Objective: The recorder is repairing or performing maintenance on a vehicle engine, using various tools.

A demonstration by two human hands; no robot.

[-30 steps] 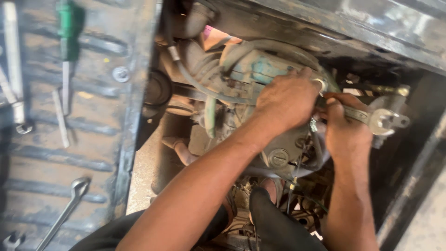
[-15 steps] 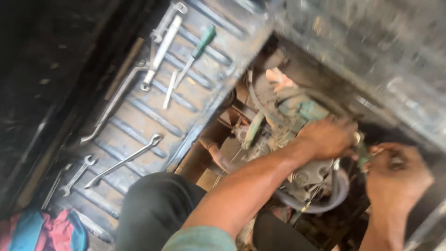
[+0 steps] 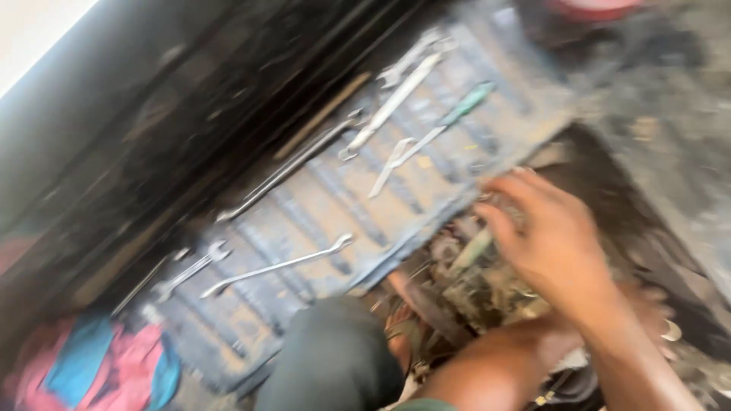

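The picture is motion-blurred. My right hand [image 3: 552, 243] hovers with fingers spread and nothing in it, over the edge where the ribbed metal floor panel [image 3: 327, 198] meets the open engine bay [image 3: 464, 293]. Its fingertips point toward the tools on the panel. My left arm crosses low under it, and my left hand [image 3: 647, 304] is a blur down among the engine parts, partly hidden by my right wrist. A green-handled screwdriver [image 3: 464, 103] lies nearest the right hand's fingers.
Several spanners lie on the panel: a long one [image 3: 396, 95], a slim one [image 3: 278, 266] and a short one [image 3: 190, 270]. A pink and blue cloth [image 3: 91, 365] sits at bottom left. My dark-trousered knee [image 3: 335, 358] is at bottom centre.
The view has swung left onto the tool panel. My right hand has left the wrench on the engine and moved up and left, open, toward the panel's edge.
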